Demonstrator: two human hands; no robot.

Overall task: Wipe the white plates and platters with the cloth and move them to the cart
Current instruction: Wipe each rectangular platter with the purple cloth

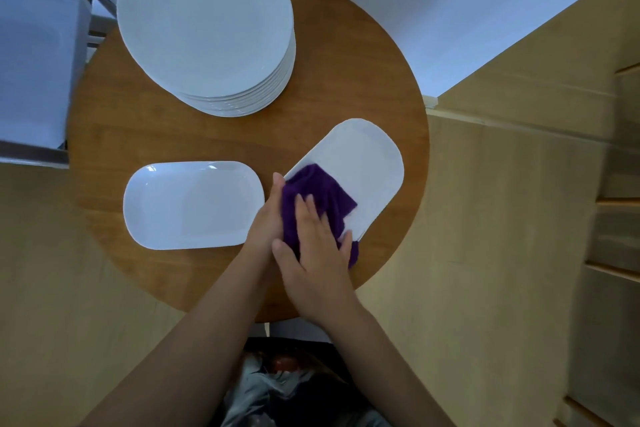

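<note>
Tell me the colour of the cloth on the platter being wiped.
Purple. The cloth shows plainly in the head view, against the white platter.

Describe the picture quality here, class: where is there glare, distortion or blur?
Head view: small glints on the stack of plates and the flat platter; wide-angle bending curves the straight floor edges; the cart looks soft at the frame's edge; the purple cloth, both hands and the tilted platter stay reasonably sharp.
</note>
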